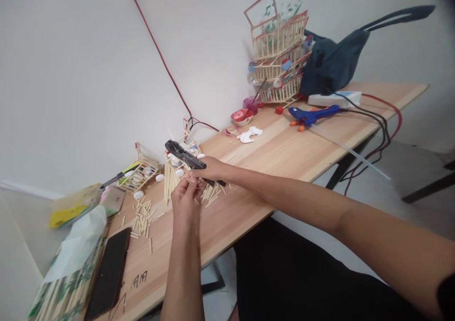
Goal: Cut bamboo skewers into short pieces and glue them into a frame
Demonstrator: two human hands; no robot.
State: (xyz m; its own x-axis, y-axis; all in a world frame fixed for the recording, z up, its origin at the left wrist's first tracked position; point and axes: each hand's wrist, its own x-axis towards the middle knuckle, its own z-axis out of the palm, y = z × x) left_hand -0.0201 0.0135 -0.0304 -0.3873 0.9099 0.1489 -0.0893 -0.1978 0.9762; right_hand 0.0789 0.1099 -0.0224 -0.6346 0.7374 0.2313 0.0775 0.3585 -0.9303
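Right arm, tool diagonally wallward

Wooden table, scattered short sticks, black phone, blue glue gun, white tissue, bowl

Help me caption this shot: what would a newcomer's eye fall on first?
Probably the tall stack of stick-built baskets with red trim, near the wall at the far side of the table. Next, the blue glue gun, lying toward the table's right end. Then the black tool held in the right hand, close by the left hand, near mid-picture.
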